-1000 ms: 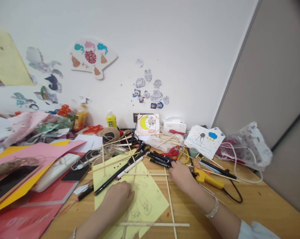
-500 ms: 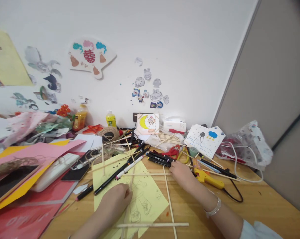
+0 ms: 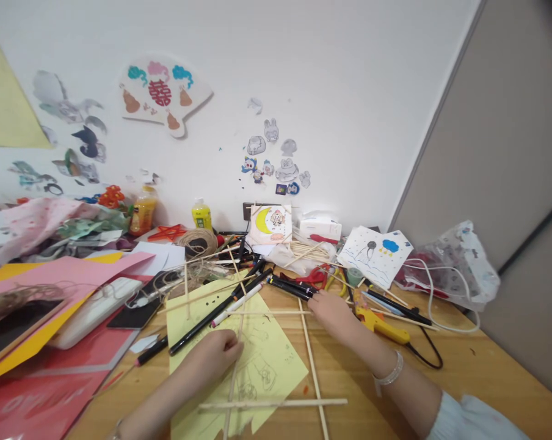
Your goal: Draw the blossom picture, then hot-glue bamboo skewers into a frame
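Thin wooden sticks form a frame over a yellow sheet with pencil drawings (image 3: 280,351) and the tabletop. My left hand (image 3: 218,354) is closed, thumb and fingers pinched at the left upright stick (image 3: 234,382). My right hand (image 3: 333,315) is closed at the right end of the far cross stick (image 3: 276,313); its fingertips are partly hidden beside several black markers (image 3: 292,286). The right upright stick (image 3: 311,357) runs down toward me from near that hand. A near cross stick (image 3: 267,403) lies across both uprights.
A yellow glue gun (image 3: 386,329) lies right of my right hand, with red-handled scissors (image 3: 319,278) behind it. Long black pens (image 3: 207,324) and a white marker (image 3: 234,305) rest on the yellow sheet. Twine (image 3: 200,242), papers and a phone (image 3: 138,311) crowd the left.
The view has shifted slightly. The near cross stick sits a little farther left and higher in view. Both hands keep nearly the same places on the sticks.
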Tool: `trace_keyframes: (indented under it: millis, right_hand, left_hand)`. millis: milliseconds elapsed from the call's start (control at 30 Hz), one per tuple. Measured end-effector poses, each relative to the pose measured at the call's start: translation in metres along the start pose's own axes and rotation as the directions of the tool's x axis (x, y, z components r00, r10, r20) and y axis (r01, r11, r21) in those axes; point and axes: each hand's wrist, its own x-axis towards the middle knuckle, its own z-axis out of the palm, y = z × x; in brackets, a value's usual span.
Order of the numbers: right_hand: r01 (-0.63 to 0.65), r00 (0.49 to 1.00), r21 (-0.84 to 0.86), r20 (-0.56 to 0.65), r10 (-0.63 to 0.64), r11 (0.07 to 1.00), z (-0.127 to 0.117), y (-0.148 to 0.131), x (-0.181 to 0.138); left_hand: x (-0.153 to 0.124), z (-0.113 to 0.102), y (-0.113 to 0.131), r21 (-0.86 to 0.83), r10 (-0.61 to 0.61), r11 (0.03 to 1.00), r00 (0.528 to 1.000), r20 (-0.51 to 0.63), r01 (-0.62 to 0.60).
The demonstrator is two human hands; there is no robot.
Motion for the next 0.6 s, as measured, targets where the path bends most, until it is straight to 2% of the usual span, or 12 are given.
trace_keyframes:
  millis: [200, 333, 467, 600]
  right_hand:
    - [0.024, 1.000, 0.026, -0.002, -0.024, 0.999, -0.002, 0.003, 0.000]
    - [0.035, 0.999, 0.056, 0.011, -0.035, 0.998, -0.004, 0.005, -0.002]
    - [0.028, 0.999, 0.091, 0.014, -0.029, 0.995, -0.007, 0.002, -0.012]
    - [0.004, 1.000, 0.159, 0.018, -0.007, 0.987, -0.008, -0.002, -0.025]
  left_hand:
    - [-0.001, -0.003, 0.003, -0.068, -0.004, 0.998, 1.000, 0.005, 0.004]
    - [-0.004, -0.005, 0.006, -0.190, -0.052, 0.980, 0.995, 0.086, 0.067]
    - [-0.014, 0.000, 0.006, -0.422, -0.124, 0.884, 0.972, 0.198, 0.199]
    - [-0.026, 0.009, 0.003, -0.549, -0.132, 0.785, 0.943, 0.304, 0.287]
